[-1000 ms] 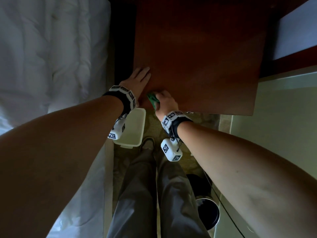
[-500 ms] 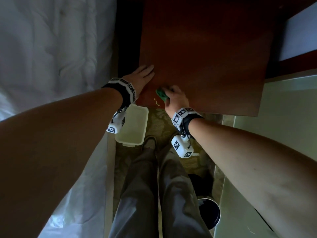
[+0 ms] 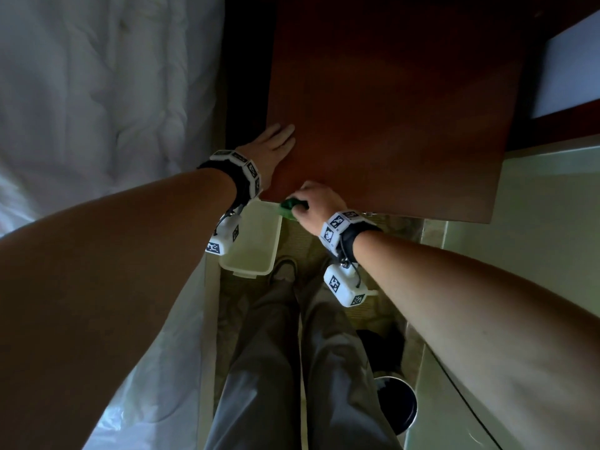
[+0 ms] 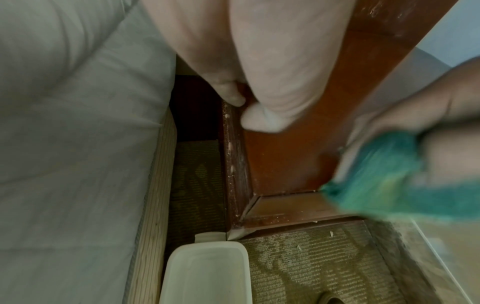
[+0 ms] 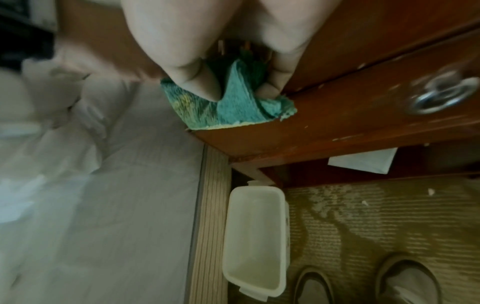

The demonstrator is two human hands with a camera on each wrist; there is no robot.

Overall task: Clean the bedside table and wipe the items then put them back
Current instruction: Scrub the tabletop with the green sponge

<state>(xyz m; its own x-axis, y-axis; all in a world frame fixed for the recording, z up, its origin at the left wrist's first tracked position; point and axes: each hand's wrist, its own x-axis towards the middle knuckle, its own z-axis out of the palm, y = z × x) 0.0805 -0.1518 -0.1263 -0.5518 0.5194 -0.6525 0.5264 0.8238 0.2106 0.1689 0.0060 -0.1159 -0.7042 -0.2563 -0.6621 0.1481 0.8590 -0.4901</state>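
the left hand (image 3: 271, 147) is laid flat, fingers straight, on the near left corner of the bedside table (image 3: 389, 108); nothing is held by it. the right hand (image 3: 313, 203) is curled, thumb and fingers closed round a green cloth (image 3: 287, 207), which is pressed against the table's front edge just right of the left hand. a white plastic tub (image 3: 256, 241) is seen on the carpet below and between both wrists. a bed (image 3: 97, 92) lies left of the left hand.
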